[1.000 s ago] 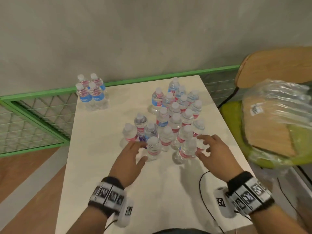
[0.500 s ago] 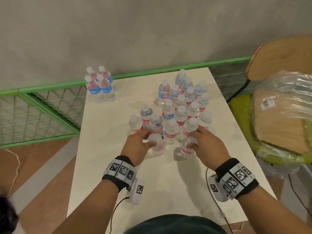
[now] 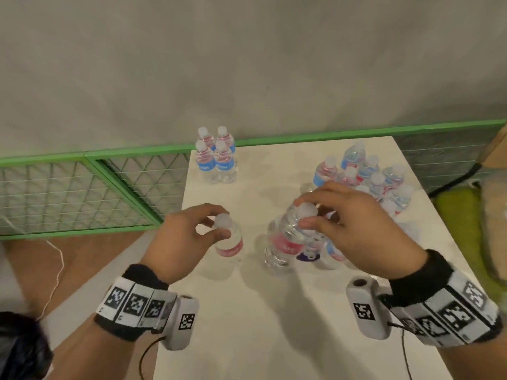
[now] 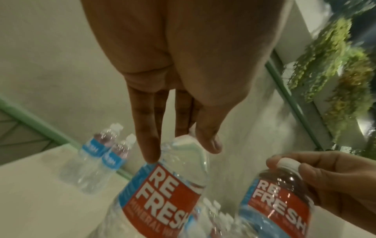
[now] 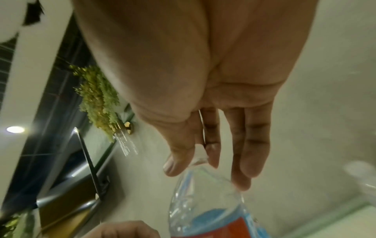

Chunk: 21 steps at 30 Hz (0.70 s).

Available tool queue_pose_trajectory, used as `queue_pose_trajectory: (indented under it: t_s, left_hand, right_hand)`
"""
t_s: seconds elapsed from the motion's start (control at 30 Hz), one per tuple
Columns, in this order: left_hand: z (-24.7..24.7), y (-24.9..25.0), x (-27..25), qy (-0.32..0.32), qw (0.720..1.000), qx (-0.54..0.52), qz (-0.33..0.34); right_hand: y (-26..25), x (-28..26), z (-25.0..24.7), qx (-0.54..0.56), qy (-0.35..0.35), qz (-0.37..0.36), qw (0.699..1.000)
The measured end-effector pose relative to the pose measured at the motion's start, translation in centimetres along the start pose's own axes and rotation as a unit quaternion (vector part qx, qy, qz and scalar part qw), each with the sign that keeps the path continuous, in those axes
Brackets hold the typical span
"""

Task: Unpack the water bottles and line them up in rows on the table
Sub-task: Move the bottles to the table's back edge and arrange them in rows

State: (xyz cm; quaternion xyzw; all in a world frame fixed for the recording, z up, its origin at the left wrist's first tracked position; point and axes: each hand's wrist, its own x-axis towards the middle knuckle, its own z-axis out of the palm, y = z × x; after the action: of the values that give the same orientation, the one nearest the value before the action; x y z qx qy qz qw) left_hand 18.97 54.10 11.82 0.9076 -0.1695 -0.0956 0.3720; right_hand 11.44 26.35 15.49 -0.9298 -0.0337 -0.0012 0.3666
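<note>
Both hands are clamped on caps: left hand (image 3: 182, 237) pinches one bottle (image 3: 230, 244), right hand (image 3: 354, 229) pinches another bottle (image 3: 286, 237), both over the table's (image 3: 247, 325) near middle. I'd set them down upright beside the four-bottle block (image 3: 215, 157), keeping rows tight. They're small clear bottles, white caps, red-and-blue "Refresh" labels.

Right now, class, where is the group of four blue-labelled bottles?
In the head view, the four blue-labelled bottles stand at the table's far left corner, beside the green railing.
</note>
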Motion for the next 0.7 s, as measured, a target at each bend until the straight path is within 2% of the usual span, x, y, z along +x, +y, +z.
queue_pose_trajectory:
  t_s: [0.13, 0.23, 0.43, 0.57, 0.7]
  left_hand:
    - [-2.9, -0.8, 4.6, 0.064, 0.997, 0.018, 0.047]
    - [-2.9, -1.4, 9.3, 0.069, 0.995, 0.039, 0.064]
    - [0.1, -1.6, 18.3, -0.016, 0.992, 0.114, 0.044]
    - [2.2, -2.4, 23.2, -0.055, 0.984, 0.167, 0.031]
    - [3.4, -2.8, 27.6, -0.054, 0.969, 0.239, 0.021]
  right_hand:
    - [-1.6, 6.1, -1.2, -0.021, 0.061, -0.026, 0.998]
    - [-0.5, 11.4, -1.1, -0.074, 0.074, -0.024, 0.994]
    - [3.2, 21.2, 0.3, -0.219, -0.032, 0.003, 0.975]
    - [5.9, 26.0, 1.6, -0.244, -0.088, 0.029, 0.965]
    - [8.3, 29.7, 2.8, -0.257, -0.116, 0.055, 0.958]
